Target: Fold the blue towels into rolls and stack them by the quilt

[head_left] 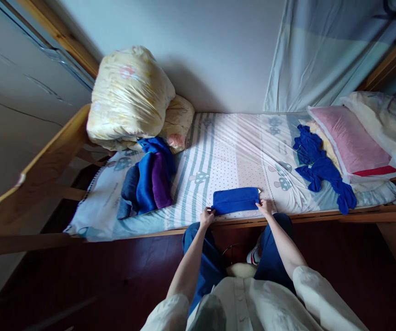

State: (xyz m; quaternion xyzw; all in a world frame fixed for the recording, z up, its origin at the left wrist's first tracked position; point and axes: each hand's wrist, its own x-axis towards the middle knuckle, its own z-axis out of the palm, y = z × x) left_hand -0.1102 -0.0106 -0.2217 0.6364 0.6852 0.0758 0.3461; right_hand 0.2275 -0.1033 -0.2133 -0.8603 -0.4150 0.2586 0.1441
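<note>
A blue cloth (235,200), folded into a flat rectangle, lies at the front edge of the bed. My left hand (206,217) pinches its near left corner. At the opposite end, my right hand (264,208) grips the near right corner, fingers closed on the fabric. A small white tag shows at the cloth's right edge. To the left rest rolled cloths, one dark (128,191), one blue (145,184) and one purple (161,181), side by side. Crumpled blue cloths (317,161) are strewn on the right.
A bulky yellow quilt (129,96) is piled at the bed's left end, by a wooden end board (46,156). At the right end are a pink pillow (353,142) and plastic-wrapped bedding (387,124). A pale curtain (315,59) hangs along the wall. The patterned sheet (232,142) covers the mattress.
</note>
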